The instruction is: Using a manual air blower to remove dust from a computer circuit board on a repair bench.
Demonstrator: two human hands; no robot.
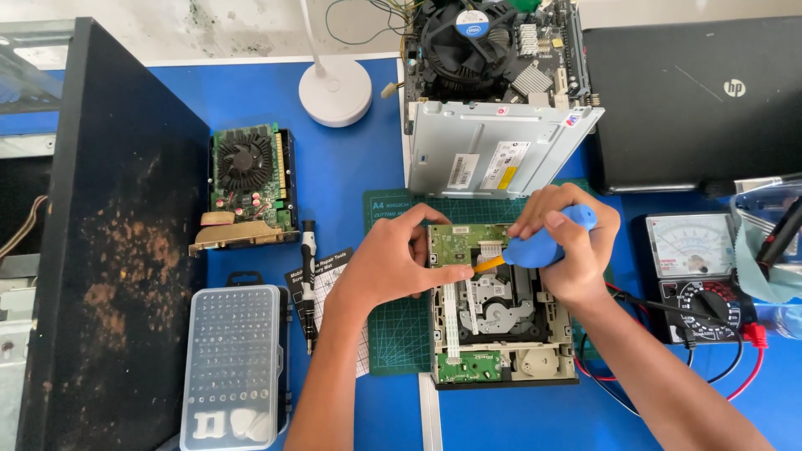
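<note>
Hands are seen over an opened optical drive [501, 321], which lies on a green cutting mat [397, 330] at approx. the middle of the blue counter [334, 167]. A blue rubber air blower [539, 242] is gripped by the right hand [568, 250], fingers closed round the bulb; its yellow nozzle [489, 264] is pointed left at the drive's green circuit board [464, 242]. The drive's upper left edge is held by the left hand [393, 263], thumb and fingers pinched on the board's rim, just beside the nozzle tip. The drive's metal cover [493, 150] is lying just behind, w/ a motherboard & fan [476, 42] beyond it. Left of the mat: a screwdriver [307, 276], a clear bit case [232, 367], a graphics card [251, 188]. At right, an analogue multimeter [693, 276] w/ red & black leads, and a closed laptop [693, 100].
</note>
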